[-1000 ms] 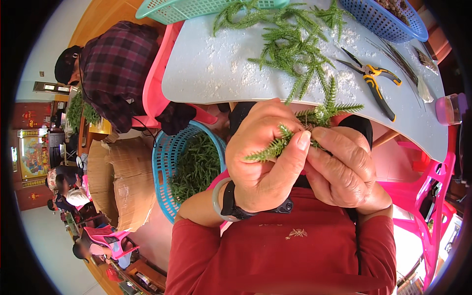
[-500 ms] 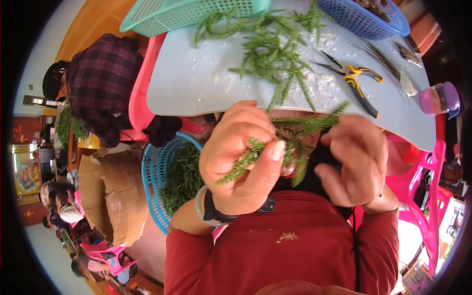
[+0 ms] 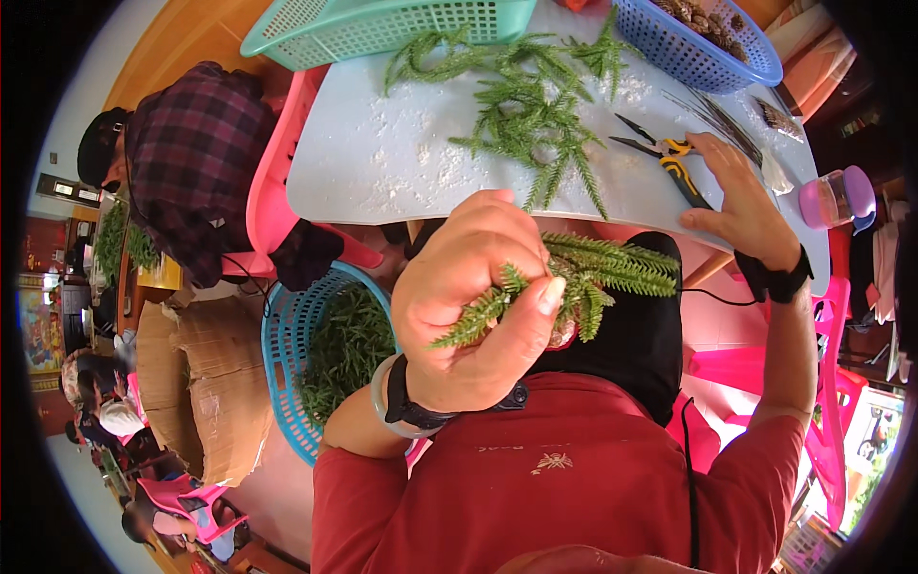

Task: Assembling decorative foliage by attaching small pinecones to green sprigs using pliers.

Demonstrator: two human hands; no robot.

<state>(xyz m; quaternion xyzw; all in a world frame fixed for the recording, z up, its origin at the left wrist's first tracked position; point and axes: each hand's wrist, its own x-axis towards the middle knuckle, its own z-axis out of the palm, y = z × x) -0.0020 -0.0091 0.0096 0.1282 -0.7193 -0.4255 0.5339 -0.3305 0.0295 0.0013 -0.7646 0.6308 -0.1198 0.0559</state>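
My left hand (image 3: 464, 311) is closed around a small bunch of green artificial pine sprigs (image 3: 617, 268), held in front of my body. Some needles poke out between thumb and fingers, and part of a reddish, shiny piece shows under the bunch. At the right of the table, my right hand (image 3: 751, 206) lies over the handles of yellow-and-black pliers (image 3: 679, 177). Its fingers and thumb are apart, and one handle is mostly hidden beneath it. The jaws of the pliers are parted and point away to the left. More loose pine sprigs (image 3: 535, 115) lie mid-table.
On the pale table (image 3: 344, 163) are white flakes, a green basket (image 3: 382, 29), a blue basket (image 3: 660, 48) of pine cones, thin wires (image 3: 717, 120) and a purple-lidded jar (image 3: 841, 196). A blue basket of greenery (image 3: 277, 354) and a cardboard box (image 3: 225, 402) stand left; a person (image 3: 196, 163) sits beyond.
My right hand has moved from beside the sprigs out to the pliers on the table. The left hand keeps hold of the bunch, nearly in place.
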